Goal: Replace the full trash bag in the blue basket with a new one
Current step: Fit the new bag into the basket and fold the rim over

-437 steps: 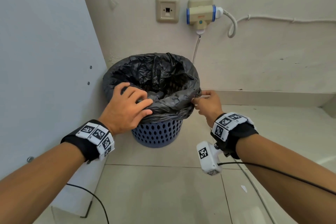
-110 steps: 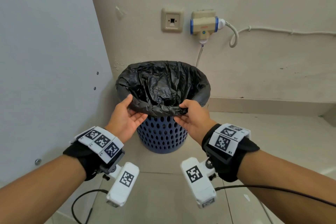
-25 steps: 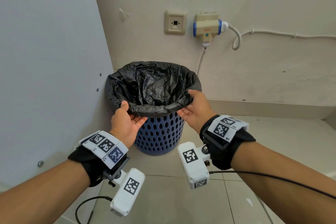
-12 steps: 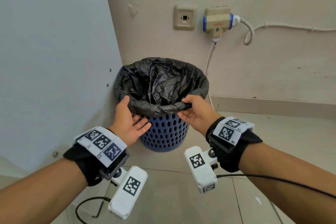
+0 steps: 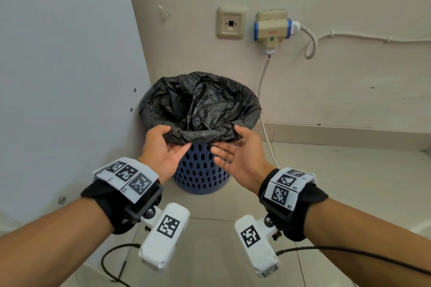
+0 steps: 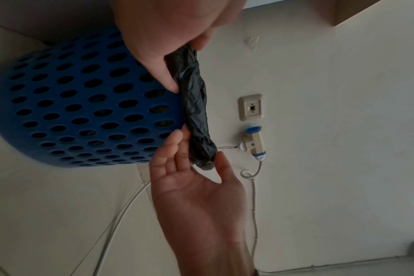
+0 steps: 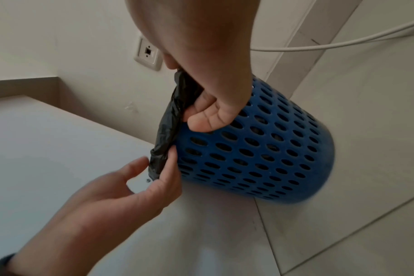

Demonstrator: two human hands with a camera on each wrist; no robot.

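Observation:
A blue perforated basket (image 5: pixel 200 170) stands on the floor in the corner, lined with a black trash bag (image 5: pixel 198 105) whose hem is rolled over the rim. Both hands are palm-up at the front of the rim. My left hand (image 5: pixel 173 140) has its thumb over the rolled hem and its fingers beneath it. My right hand (image 5: pixel 227 141) does the same, with its fingers spread under the hem. In the left wrist view the bag's hem (image 6: pixel 196 112) runs between the left hand's thumb and fingers. In the right wrist view the basket (image 7: pixel 260 149) is slightly blurred. The bag's inside holds only crumpled plastic.
A white panel (image 5: pixel 70 77) rises close on the basket's left. The wall behind carries a socket plate (image 5: pixel 231 23) and a plug adapter (image 5: pixel 271 30). A white cable (image 5: pixel 263 100) drops past the basket's right side to the tiled floor (image 5: pixel 326 193).
The right hand's fingers have straightened and spread beneath the rim. Both thumbs have stayed on the bag's hem at the front.

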